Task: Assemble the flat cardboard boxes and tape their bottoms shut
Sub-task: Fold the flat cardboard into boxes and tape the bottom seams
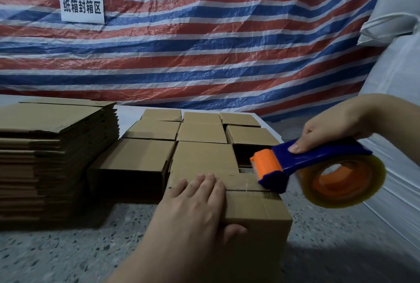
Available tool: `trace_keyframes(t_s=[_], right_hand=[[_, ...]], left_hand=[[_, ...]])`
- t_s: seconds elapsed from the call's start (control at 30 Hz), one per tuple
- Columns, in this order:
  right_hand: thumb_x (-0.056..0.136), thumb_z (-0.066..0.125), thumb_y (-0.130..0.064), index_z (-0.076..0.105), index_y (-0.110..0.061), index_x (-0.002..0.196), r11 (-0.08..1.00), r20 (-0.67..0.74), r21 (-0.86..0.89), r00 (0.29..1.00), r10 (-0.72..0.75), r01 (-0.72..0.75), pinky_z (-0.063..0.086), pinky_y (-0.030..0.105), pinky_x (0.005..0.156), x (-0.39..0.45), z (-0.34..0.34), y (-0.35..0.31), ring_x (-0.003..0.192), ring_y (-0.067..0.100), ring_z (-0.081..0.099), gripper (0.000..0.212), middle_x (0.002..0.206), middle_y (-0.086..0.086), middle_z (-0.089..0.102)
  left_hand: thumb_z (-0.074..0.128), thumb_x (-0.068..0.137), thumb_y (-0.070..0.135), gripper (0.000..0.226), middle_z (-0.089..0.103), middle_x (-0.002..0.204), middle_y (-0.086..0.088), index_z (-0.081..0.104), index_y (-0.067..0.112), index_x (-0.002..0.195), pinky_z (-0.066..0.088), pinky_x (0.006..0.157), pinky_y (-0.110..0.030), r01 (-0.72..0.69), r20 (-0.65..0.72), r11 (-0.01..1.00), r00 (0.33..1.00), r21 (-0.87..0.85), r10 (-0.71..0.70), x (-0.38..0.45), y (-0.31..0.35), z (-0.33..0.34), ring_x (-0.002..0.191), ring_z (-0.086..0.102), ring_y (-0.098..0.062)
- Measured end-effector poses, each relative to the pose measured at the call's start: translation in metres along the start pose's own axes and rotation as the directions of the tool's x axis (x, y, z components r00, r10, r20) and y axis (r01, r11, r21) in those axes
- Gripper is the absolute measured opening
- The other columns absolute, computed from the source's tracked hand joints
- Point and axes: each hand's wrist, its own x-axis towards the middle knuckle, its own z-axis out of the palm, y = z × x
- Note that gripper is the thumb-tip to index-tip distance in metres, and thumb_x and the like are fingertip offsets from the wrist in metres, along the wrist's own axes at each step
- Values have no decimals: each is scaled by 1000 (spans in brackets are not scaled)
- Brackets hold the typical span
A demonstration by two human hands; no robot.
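**Seam taping, near box**

Left hand (195, 205) lay flat, fingers spread, on the near box (254, 212) on the floor. Right hand (329, 126) gripped the tape dispenser (318, 164) at the seam's right end. Cardboard looked light and stiff; best steadied from its top. Eight assembled boxes (202, 132) behind; one flat stack (52, 153) left.

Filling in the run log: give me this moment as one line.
step: taping box bottom | left hand: presses flaps of cardboard box | right hand: grips tape dispenser at seam's right end | flat stack: left
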Motion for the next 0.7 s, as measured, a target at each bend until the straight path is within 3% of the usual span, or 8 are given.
trace_keyframes(t_s=[0.07, 0.17, 0.27, 0.4, 0.43, 0.57, 0.7], right_hand=[[51, 69, -89, 75, -23, 77, 1000, 17, 4, 1000, 19, -19, 49, 29, 74, -3, 1, 12, 66, 13, 63, 72, 76, 0, 69], [64, 65, -86, 71, -19, 87, 999, 23, -5, 998, 50, -50, 49, 24, 71, 0, 9, 23, 65, 10, 63, 71, 76, -3, 69], [65, 60, -77, 69, -17, 88, 999, 1, 10, 999, 48, -48, 49, 23, 70, 5, 15, 26, 63, 8, 62, 65, 73, -4, 69], [66, 61, -75, 70, -19, 85, 999, 5, 45, 1000, 25, -25, 50, 23, 69, 5, 16, 26, 63, 9, 63, 60, 72, -4, 69], [67, 61, -75, 70, -18, 86, 999, 1, 48, 1000, 22, -22, 50, 23, 69, 5, 16, 26, 64, 8, 63, 60, 72, -4, 69], [68, 59, -73, 69, -18, 90, 998, 8, 57, 1000, 21, -21, 51, 22, 69, 8, 18, 30, 65, 8, 64, 60, 74, -4, 70], [71, 59, -72, 70, -19, 90, 996, 29, 91, 1000, 1, -3, 51, 20, 68, 10, 19, 39, 66, 7, 65, 57, 75, -5, 71]], left_hand=[[-6, 70, 76, 101, -7, 165, 4, -3, 25, 157, -6, 120, -33, -9, -10, 1000, 1000, 3, 9, -1, 0, 1, 151, -7, -14], [-13, 68, 79, 105, -6, 166, 4, -3, 25, 157, -5, 120, -33, -12, -18, 1000, 1000, 8, 12, -2, 1, 1, 151, -6, -14], [12, 85, 79, 93, -2, 166, 1, -1, 22, 157, -2, 122, -36, 15, 19, 1000, 1000, 6, -15, -3, 5, -4, 152, -3, -16], [25, 83, 82, 88, 33, 154, -3, 30, 20, 145, 20, 120, -38, 40, -12, 999, 999, -16, -40, 6, 16, -18, 142, 28, -20], [27, 84, 81, 87, 33, 153, -4, 30, 19, 145, 19, 119, -36, 28, -34, 999, 999, -42, -30, 9, 21, -21, 141, 29, -20], [33, 90, 73, 94, -2, 165, -3, -4, 18, 156, -6, 115, -31, -107, 11, 984, 994, -144, 109, 24, 41, -20, 151, -1, -19], [29, 95, 66, 86, -7, 165, -4, -7, 18, 156, -6, 121, -37, -135, 45, 987, 989, -89, 139, 32, 45, -9, 151, -8, -20]])
